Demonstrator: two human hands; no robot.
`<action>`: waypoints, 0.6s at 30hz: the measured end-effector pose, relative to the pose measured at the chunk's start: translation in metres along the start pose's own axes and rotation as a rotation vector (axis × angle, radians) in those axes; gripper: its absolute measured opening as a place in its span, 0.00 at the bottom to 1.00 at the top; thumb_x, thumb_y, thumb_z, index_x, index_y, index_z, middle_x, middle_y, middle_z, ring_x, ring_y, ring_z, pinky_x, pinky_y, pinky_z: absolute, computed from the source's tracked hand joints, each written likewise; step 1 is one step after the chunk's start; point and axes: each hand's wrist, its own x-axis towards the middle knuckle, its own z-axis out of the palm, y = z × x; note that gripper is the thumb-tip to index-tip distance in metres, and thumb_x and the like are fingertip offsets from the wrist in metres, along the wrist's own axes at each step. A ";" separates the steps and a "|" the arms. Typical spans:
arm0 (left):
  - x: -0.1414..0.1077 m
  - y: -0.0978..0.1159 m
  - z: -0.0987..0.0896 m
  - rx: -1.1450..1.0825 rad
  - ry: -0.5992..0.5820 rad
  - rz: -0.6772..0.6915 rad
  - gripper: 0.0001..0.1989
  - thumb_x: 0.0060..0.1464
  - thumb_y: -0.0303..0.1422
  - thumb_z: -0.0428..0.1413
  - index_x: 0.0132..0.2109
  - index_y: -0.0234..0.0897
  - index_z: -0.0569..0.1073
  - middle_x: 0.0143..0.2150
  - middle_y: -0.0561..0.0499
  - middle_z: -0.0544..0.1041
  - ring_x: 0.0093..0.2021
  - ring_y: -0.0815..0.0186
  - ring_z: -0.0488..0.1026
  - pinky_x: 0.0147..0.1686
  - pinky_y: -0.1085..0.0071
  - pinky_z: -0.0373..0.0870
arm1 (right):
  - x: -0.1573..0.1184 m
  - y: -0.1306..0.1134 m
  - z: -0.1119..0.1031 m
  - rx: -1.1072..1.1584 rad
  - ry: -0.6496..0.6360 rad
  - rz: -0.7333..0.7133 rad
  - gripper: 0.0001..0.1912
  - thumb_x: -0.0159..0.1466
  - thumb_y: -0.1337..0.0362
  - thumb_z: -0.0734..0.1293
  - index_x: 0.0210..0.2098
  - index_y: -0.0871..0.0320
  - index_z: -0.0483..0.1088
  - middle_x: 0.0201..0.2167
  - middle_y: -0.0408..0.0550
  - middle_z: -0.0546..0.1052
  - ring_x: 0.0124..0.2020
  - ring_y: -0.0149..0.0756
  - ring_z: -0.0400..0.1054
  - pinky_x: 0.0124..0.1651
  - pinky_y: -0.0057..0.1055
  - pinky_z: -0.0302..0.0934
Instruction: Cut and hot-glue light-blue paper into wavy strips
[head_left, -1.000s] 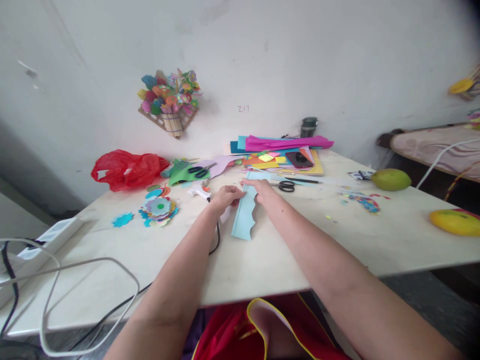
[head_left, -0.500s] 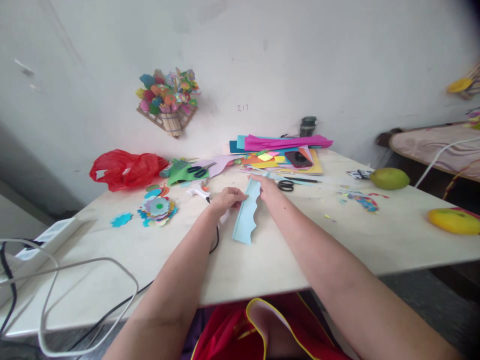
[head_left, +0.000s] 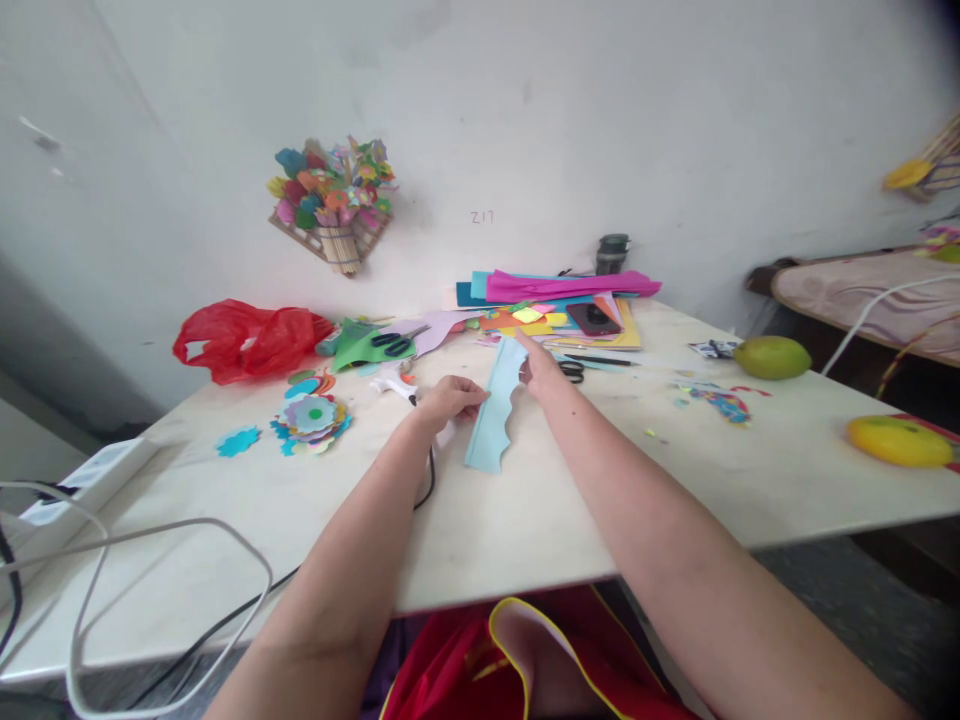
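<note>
A light blue paper-like strip [head_left: 491,425] with one wavy edge and one straight edge slants between my hands above the table. My left hand [head_left: 454,400] pinches its straight left edge near the middle. At the upper right, my right hand [head_left: 541,372] grips the strip by its far end, index finger stretched along the top and the other fingers curled by the wavy side. Just left of my left hand lies a white glue gun [head_left: 394,384], its dark cord partly hidden by my forearm. Black-handled scissors [head_left: 572,371] show partly behind my right hand.
Stacked flower cut-outs [head_left: 311,415] and a blue cut-out [head_left: 238,441] lie left. Behind are a red plastic bag [head_left: 251,340], more scissors [head_left: 394,343], coloured sheets [head_left: 570,286] and a phone [head_left: 592,319]. Mangoes [head_left: 772,356] sit right; a power strip [head_left: 86,480] stands left.
The near end of the strip has risen slightly. My right hand has shifted along the far end, its index finger now more stretched out. My left hand keeps its pinch.
</note>
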 end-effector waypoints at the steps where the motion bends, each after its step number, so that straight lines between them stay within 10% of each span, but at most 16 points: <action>1: 0.001 -0.001 -0.001 -0.026 0.046 0.012 0.14 0.35 0.37 0.65 0.23 0.32 0.70 0.15 0.55 0.68 0.17 0.74 0.64 0.19 0.76 0.60 | 0.002 -0.005 -0.004 -0.029 0.010 0.012 0.14 0.53 0.53 0.66 0.28 0.59 0.68 0.17 0.42 0.70 0.20 0.31 0.66 0.22 0.27 0.61; 9: 0.008 -0.009 -0.009 -0.309 0.231 0.070 0.15 0.37 0.37 0.64 0.25 0.32 0.68 0.19 0.54 0.71 0.19 0.74 0.68 0.18 0.79 0.60 | 0.011 -0.030 -0.041 -1.367 0.306 -0.321 0.11 0.51 0.67 0.67 0.34 0.64 0.73 0.37 0.61 0.75 0.47 0.50 0.65 0.47 0.41 0.56; 18: 0.014 -0.016 -0.014 -0.484 0.254 0.130 0.13 0.35 0.29 0.64 0.28 0.32 0.68 0.22 0.55 0.71 0.22 0.74 0.69 0.24 0.77 0.68 | 0.010 -0.020 -0.048 -1.689 0.153 -0.236 0.18 0.55 0.71 0.64 0.46 0.65 0.69 0.46 0.65 0.71 0.51 0.51 0.63 0.48 0.44 0.55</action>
